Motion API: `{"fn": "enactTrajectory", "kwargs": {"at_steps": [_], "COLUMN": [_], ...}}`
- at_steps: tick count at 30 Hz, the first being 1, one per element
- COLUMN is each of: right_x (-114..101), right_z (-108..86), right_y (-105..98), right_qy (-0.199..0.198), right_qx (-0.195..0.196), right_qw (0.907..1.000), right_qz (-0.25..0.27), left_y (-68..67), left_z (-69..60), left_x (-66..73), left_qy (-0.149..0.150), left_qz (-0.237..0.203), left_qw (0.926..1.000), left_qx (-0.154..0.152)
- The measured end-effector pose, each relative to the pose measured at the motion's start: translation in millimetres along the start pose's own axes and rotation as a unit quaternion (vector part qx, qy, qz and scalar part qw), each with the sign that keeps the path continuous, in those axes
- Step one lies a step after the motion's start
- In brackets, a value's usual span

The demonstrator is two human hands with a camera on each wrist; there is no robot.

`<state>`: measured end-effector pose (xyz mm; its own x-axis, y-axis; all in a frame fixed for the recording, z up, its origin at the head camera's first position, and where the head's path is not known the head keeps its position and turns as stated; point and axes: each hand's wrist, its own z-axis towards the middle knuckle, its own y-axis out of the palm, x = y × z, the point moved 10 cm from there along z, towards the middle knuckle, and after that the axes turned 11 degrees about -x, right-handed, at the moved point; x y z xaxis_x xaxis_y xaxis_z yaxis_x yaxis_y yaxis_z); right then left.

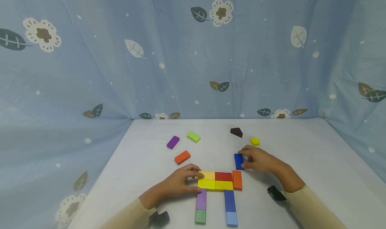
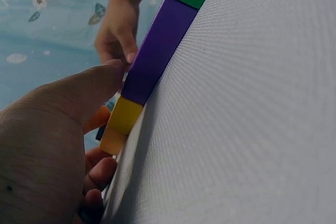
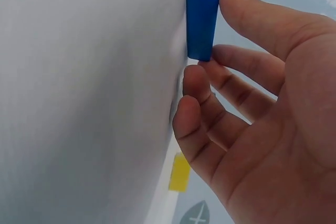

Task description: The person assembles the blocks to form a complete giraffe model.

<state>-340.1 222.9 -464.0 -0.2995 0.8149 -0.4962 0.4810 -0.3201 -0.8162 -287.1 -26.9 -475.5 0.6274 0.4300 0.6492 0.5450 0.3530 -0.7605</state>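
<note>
In the head view, my right hand [image 1: 257,159] pinches a dark blue block [image 1: 238,162] between thumb and fingertips, near the top right of the block figure. The right wrist view shows that blue block [image 3: 202,19] at the thumb and fingers. At the figure's left end, my left hand [image 1: 181,182] touches the pale yellow block [image 1: 208,175] with a fingertip. Its thumb rests by the corner of the purple block [image 1: 201,199] and the yellow block [image 1: 206,185]. A red block [image 1: 223,176], a second yellow block [image 1: 224,185] and an upright orange block [image 1: 237,180] adjoin.
Below lie a green block [image 1: 200,217], a blue block [image 1: 230,201] and a light blue block [image 1: 232,218]. Farther back are loose purple [image 1: 173,142], lime [image 1: 193,136], orange [image 1: 182,157], dark brown [image 1: 236,132] and small yellow [image 1: 255,141] blocks. A patterned curtain [image 1: 181,54] hangs behind the white table.
</note>
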Motion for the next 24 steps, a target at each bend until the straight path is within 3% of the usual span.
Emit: {"fn": "enactTrajectory", "kwargs": {"at_steps": [13, 24], "right_x": [-2.8, -10.4], "right_z": [5.7, 6.3], "right_y": [6.0, 8.4], "right_qy": [0.015, 0.001], "right_qx": [-0.001, -0.005], "right_qw": [0.9999, 1.0000], "right_qz": [-0.004, 0.000], "left_y": [-1.3, -1.2], "left_z": [0.3, 0.6], "left_x": [1.0, -0.6], "left_qy": [-0.005, -0.011], "left_qz": [-0.006, -0.005], "left_qw": [1.0000, 0.9999], "left_qx": [-0.001, -0.004]}}
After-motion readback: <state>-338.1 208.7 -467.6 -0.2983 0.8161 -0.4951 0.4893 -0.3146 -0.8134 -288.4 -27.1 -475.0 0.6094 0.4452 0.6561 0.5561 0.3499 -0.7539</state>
